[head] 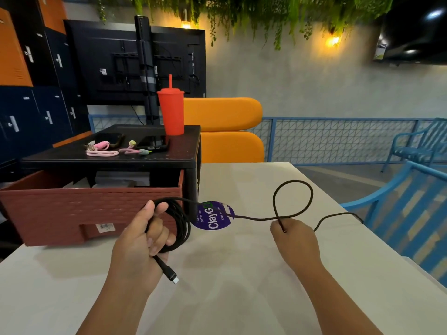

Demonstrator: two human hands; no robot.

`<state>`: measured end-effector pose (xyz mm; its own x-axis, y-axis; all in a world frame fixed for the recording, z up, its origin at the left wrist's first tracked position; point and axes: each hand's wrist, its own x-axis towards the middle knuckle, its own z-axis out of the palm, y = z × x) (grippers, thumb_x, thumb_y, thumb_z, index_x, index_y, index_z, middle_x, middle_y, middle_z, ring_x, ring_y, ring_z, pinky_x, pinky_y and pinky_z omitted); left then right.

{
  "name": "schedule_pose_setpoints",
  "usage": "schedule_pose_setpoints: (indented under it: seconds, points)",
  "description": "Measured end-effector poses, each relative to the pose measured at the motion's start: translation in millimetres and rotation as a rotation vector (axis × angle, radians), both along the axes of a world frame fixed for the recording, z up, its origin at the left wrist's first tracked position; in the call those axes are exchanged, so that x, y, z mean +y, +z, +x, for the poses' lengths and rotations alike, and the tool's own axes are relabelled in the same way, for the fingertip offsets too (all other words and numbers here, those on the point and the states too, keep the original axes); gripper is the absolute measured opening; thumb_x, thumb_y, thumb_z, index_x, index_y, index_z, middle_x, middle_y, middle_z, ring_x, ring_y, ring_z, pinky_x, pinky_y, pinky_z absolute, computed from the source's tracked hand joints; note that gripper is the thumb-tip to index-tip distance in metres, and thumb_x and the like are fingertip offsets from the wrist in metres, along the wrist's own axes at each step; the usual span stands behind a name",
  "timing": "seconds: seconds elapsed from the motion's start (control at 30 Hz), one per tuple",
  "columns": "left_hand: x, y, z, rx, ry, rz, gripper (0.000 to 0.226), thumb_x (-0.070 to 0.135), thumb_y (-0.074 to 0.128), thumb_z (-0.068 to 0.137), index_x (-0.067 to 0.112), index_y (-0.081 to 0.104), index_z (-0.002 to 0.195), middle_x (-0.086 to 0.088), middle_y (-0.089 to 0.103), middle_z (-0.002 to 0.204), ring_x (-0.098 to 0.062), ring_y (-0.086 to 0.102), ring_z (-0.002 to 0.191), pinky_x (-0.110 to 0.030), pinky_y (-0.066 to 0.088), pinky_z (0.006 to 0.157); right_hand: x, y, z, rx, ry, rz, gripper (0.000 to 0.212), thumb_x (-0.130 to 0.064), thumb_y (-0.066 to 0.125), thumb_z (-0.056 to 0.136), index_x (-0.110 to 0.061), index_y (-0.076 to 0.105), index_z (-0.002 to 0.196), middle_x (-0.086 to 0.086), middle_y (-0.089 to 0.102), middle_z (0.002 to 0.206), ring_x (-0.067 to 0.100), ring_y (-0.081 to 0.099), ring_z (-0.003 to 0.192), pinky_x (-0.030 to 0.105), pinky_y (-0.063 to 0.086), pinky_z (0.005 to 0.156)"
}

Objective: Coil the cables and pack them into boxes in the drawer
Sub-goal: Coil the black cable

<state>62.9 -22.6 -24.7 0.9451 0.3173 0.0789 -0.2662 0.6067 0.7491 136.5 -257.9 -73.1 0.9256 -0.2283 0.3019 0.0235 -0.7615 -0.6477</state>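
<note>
Left hand [142,235] gripped a bundle of coiled black cable [183,223], its fingers curled round the loops, and the plug [173,276] stuck out below the palm toward the camera. Right hand [294,235] pinched the same cable farther along, where a single loop rose above the knuckles; beyond it the loose end trailed off over the right edge of the white table [242,293]. Between the hands the cable crossed a round purple sticker [212,217] on the tabletop. Just behind the left hand stood an open reddish-brown drawer [79,209], pulled out from under a black stand [179,151]. Pale boxes [123,178] showed inside it, their contents impossible to make out. On the stand lay short pink cables [101,149], two dark phones [154,142] and a red cup [171,112] with a straw. A blue chair [399,213] stood beside the table on the right.
</note>
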Motion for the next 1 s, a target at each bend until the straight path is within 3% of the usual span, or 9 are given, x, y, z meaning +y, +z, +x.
schedule_pose_setpoints:
  seconds: [0.1, 0.2, 0.33, 0.47, 0.63, 0.73, 0.83, 1.0]
  points:
    - [-1.4, -1.0, 0.1, -0.002, -0.009, 0.019, 0.045, 0.025, 0.041, 0.096, 0.014, 0.070, 0.063, 0.009, 0.023, 0.032, -0.004, 0.021, 0.027, -0.014, 0.032, 0.038, -5.3, 1.9, 1.8, 0.023, -0.029, -0.059, 0.038, -0.029, 0.039, 0.098, -0.009, 0.049, 0.067, 0.000, 0.048, 0.059, 0.021, 0.048, 0.063, 0.030, 0.032, 0.058]
    - [-0.2, -0.5, -0.1, 0.002, -0.033, -0.037, 0.039, 0.027, 0.044, 0.093, 0.013, 0.069, 0.066, 0.009, 0.022, 0.033, -0.005, 0.021, 0.027, -0.015, 0.033, 0.037, -22.4, 3.9, 8.6, 0.022, -0.123, 0.004, 0.037, -0.025, 0.035, 0.100, -0.005, 0.054, 0.075, 0.015, 0.060, 0.080, 0.034, 0.055, 0.083, 0.030, 0.032, 0.066]
    - [11.6, 1.1, 0.0, -0.053, -0.119, -0.240, 0.017, 0.031, 0.065, 0.063, 0.014, 0.068, 0.063, 0.004, 0.025, 0.033, -0.007, 0.026, 0.026, -0.014, 0.035, 0.036, -56.8, 1.0, 15.2, 0.104, -0.321, 0.102, 0.031, -0.015, 0.037, 0.098, 0.006, 0.060, 0.097, 0.024, 0.062, 0.099, 0.039, 0.055, 0.095, 0.037, 0.040, 0.078]
    - [30.0, -1.6, 1.2, -0.116, -0.106, -0.378, 0.021, 0.027, 0.072, 0.048, 0.015, 0.067, 0.064, 0.004, 0.028, 0.033, -0.007, 0.029, 0.027, -0.012, 0.036, 0.038, -76.2, -0.8, 13.8, 0.181, -0.401, 0.151, 0.029, -0.008, 0.037, 0.097, 0.005, 0.059, 0.110, 0.024, 0.060, 0.109, 0.040, 0.054, 0.103, 0.044, 0.041, 0.089]
    - [32.0, 0.3, 1.2, -0.112, -0.068, -0.297, 0.023, 0.031, 0.073, 0.047, 0.017, 0.068, 0.064, 0.005, 0.028, 0.033, -0.007, 0.028, 0.027, -0.012, 0.035, 0.038, -68.2, -4.4, 13.5, 0.266, -0.305, -0.027, 0.034, -0.007, 0.037, 0.095, -0.003, 0.051, 0.126, 0.020, 0.053, 0.123, 0.036, 0.049, 0.114, 0.042, 0.038, 0.097]
    - [21.1, 2.5, 0.1, -0.073, -0.069, -0.200, 0.022, 0.034, 0.070, 0.049, 0.017, 0.069, 0.061, 0.005, 0.025, 0.033, -0.007, 0.026, 0.027, -0.014, 0.035, 0.037, -50.8, -3.1, 9.0, 0.168, -0.162, -0.066, 0.055, -0.007, 0.045, 0.092, -0.013, 0.028, 0.144, 0.013, 0.035, 0.141, 0.033, 0.033, 0.128, 0.039, 0.030, 0.104]
    - [10.3, 3.0, -0.6, -0.063, -0.096, -0.159, 0.023, 0.035, 0.069, 0.050, 0.015, 0.069, 0.061, 0.006, 0.024, 0.032, -0.006, 0.025, 0.026, -0.015, 0.034, 0.035, -27.2, 7.5, -0.3, -0.042, -0.112, -0.099, 0.076, -0.008, 0.054, 0.086, -0.018, 0.012, 0.148, 0.009, 0.025, 0.146, 0.031, 0.029, 0.130, 0.038, 0.032, 0.103]
    - [4.0, 2.3, -2.1, -0.052, -0.134, -0.124, 0.024, 0.035, 0.068, 0.052, 0.013, 0.070, 0.062, 0.007, 0.023, 0.032, -0.006, 0.025, 0.025, -0.016, 0.035, 0.035, -0.2, 16.6, -10.6, -0.304, -0.081, -0.211, 0.074, -0.016, 0.058, 0.088, -0.025, 0.015, 0.148, 0.008, 0.011, 0.154, 0.027, 0.018, 0.138, 0.038, 0.034, 0.104]
